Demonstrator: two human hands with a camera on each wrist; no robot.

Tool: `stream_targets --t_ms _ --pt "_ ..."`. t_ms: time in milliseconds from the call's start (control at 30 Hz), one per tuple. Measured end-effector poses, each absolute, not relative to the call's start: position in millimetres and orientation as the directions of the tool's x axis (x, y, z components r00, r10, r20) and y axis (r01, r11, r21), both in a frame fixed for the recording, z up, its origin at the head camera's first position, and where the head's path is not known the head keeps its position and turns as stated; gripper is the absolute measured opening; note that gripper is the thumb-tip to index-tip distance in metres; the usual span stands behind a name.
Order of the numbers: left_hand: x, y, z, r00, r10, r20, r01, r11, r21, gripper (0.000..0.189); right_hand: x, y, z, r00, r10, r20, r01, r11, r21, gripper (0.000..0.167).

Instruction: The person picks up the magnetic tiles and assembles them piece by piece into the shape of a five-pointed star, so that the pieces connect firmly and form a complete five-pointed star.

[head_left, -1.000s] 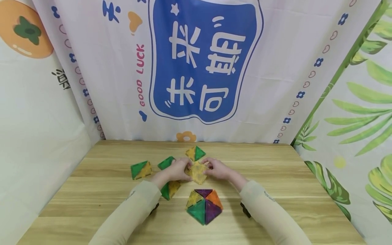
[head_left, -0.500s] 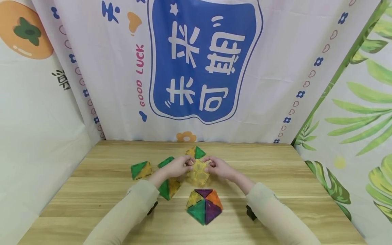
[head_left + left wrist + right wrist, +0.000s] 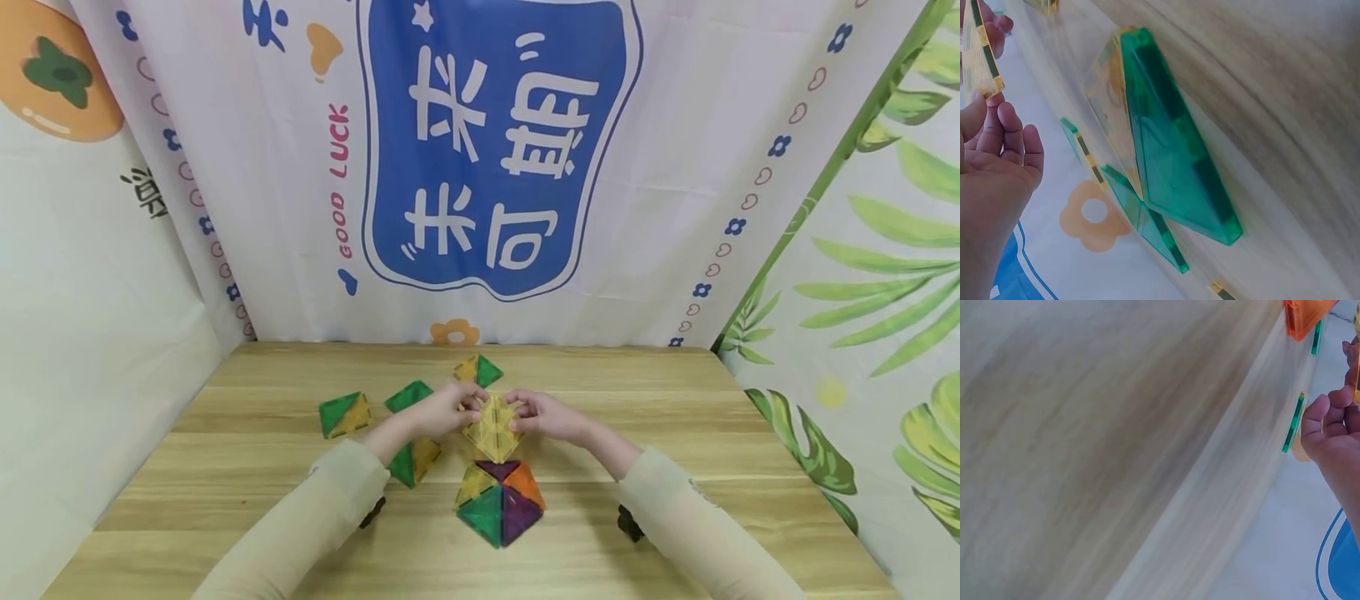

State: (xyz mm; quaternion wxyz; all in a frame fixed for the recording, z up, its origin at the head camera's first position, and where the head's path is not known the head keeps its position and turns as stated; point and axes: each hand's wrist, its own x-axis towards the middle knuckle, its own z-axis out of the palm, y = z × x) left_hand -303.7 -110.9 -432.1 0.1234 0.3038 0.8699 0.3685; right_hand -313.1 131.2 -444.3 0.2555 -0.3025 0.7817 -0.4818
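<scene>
Both hands hold a translucent yellow piece made of magnetic tiles point(image 3: 496, 433), tilted up behind the multicoloured tile shape. My left hand point(image 3: 448, 410) pinches its left side; in the left wrist view thumb and fingers meet at the lower corner of the yellow tile point(image 3: 980, 59). My right hand point(image 3: 547, 417) grips the right side with curled fingers; in the right wrist view only an edge of the yellow piece shows past the right hand point(image 3: 1338, 428). Just in front of it on the table lies a five-sided shape of purple, orange, yellow and green magnetic tiles point(image 3: 521, 515).
Several green-and-yellow tile pairs lie about: one at far left point(image 3: 345, 415), one at the back point(image 3: 489, 372), and green tiles point(image 3: 402, 463) beside the left forearm, partly covered. The wooden table point(image 3: 645, 533) ends at a printed cloth backdrop point(image 3: 300, 283).
The yellow piece has moved toward the multicoloured shape and slightly right, and its tilt has changed. Both hands have shifted right with it, still holding it. The tiles on the table stay put.
</scene>
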Motion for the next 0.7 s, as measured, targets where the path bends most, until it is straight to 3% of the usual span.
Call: stream_targets --t_ms 433,700 --pt "-296.5 -106.8 -447.6 -0.794 0.606 -0.043 0.360 0.527 0.770 0.027 -305.0 133.4 -456.1 -0.636 -0.752 -0.174 -0.065 0.277 -0.959 0.041" --pt "-294.1 -105.3 -451.6 -0.805 0.592 -0.042 0.357 0.540 0.762 0.027 -306.8 133.3 -462.8 -0.628 -0.761 -0.164 -0.133 0.313 -0.940 0.038"
